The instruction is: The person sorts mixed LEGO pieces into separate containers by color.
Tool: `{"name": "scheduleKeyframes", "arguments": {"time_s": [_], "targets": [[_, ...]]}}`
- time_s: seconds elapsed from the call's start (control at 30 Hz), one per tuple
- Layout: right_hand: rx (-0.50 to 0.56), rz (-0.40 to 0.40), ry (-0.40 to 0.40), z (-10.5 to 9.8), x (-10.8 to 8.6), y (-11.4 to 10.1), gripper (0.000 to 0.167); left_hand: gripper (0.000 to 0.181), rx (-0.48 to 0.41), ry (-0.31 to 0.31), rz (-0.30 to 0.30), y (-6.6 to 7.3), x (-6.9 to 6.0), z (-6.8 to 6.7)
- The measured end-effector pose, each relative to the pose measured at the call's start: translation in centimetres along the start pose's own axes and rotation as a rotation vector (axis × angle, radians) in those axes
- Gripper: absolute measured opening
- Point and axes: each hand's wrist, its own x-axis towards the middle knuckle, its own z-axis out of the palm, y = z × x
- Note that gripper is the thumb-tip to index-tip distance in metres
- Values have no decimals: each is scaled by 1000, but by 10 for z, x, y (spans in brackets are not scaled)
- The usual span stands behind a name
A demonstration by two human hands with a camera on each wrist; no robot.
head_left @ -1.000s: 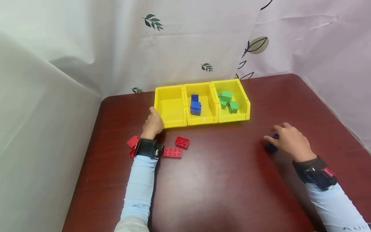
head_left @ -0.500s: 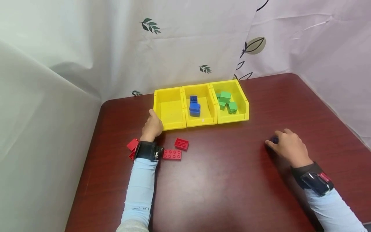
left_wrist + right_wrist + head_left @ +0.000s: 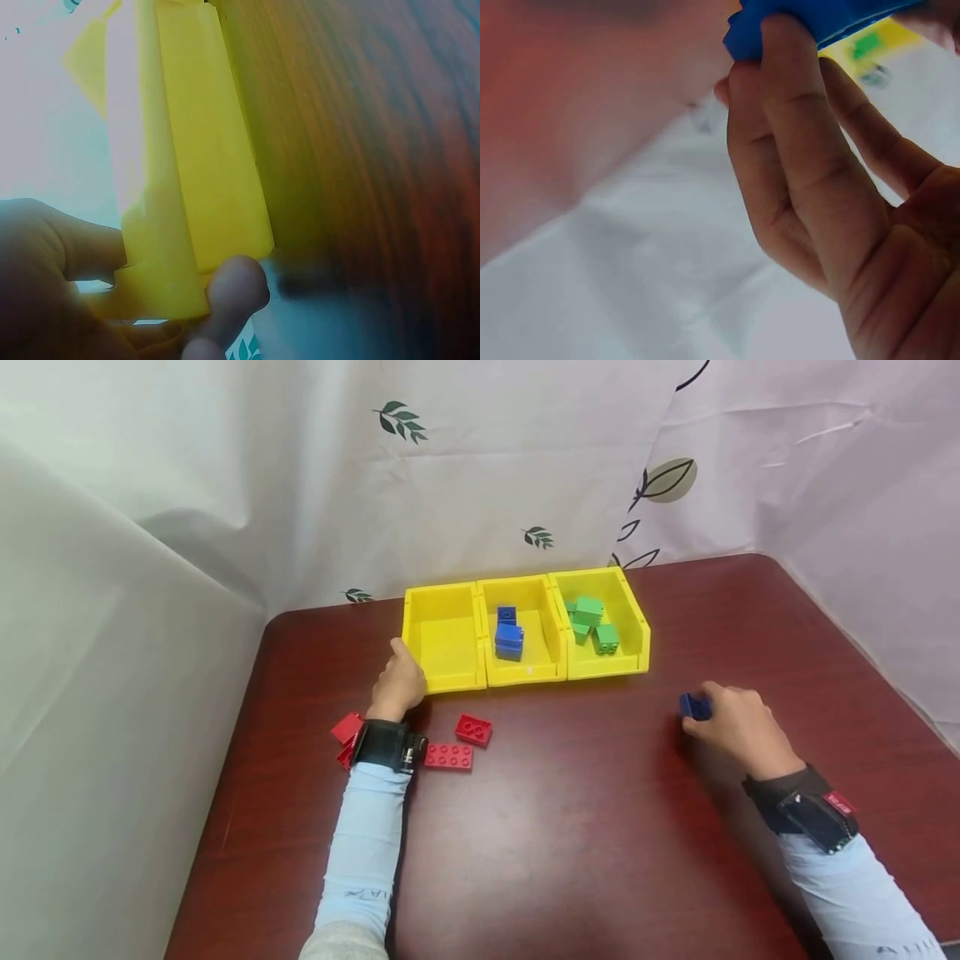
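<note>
Lying nearest on the dark red table [image 3: 570,835] was a long red brick [image 3: 448,757], with a shorter red brick [image 3: 473,730] just beyond it; more red pieces [image 3: 347,727] were partly hidden by the left wrist strap [image 3: 387,745]. Well to the right, the right hand [image 3: 738,731] held a blue block [image 3: 697,707] between thumb and fingers; whether it had left the table could not be told. Picking it up seemed the step in hand, and the next move looked to call for a firm pinch and a lift clear of any rim. Farther off, the left hand [image 3: 397,681] gripped the near corner of the left yellow bin [image 3: 448,643], apparently steadying it. Beside that, the middle bin [image 3: 536,639] held other blue bricks [image 3: 509,642], the right bin [image 3: 632,639] green bricks [image 3: 589,611], before a leaf-printed cloth [image 3: 465,493].
</note>
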Motion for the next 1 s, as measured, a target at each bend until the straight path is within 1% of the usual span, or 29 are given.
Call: {"name": "scheduleKeyframes", "arguments": {"time_s": [0.1, 0.17, 0.23, 0.37, 0.47, 0.57, 0.7, 0.77, 0.83, 0.93, 1.0], "targets": [[30, -63, 2, -15, 14, -34, 44, 56, 8, 6, 4, -1, -1, -2], [44, -117, 11, -24, 26, -62, 42, 56, 8, 9, 2, -1, -1, -3], [54, -153, 8, -30, 40, -91, 41, 56, 10, 9, 0, -2, -1, -3], [63, -161, -33, -32, 75, -142, 40, 55, 27, 9, 7, -2, -1, -2], [43, -126, -76, -26, 103, -169, 33, 54, 39, 5, 17, 0, 0, -1], [-11, -91, -101, -14, 128, -185, 24, 54, 39, -1, 17, 1, 0, 0], [-124, -69, -115, 6, 152, -195, 20, 55, 22, 4, 12, 2, 0, 0], [-164, -68, -116, 16, 159, -197, 18, 56, 15, 10, 15, 2, 0, -1], [-177, -64, -108, 26, 164, -199, 15, 55, 13, 12, 21, 2, 0, -1], [-183, -54, -97, 39, 170, -202, 20, 53, 15, 14, 25, 2, 0, 0], [-180, -45, -103, 46, 172, -205, 26, 53, 14, 10, 18, 1, 0, 0]]}}
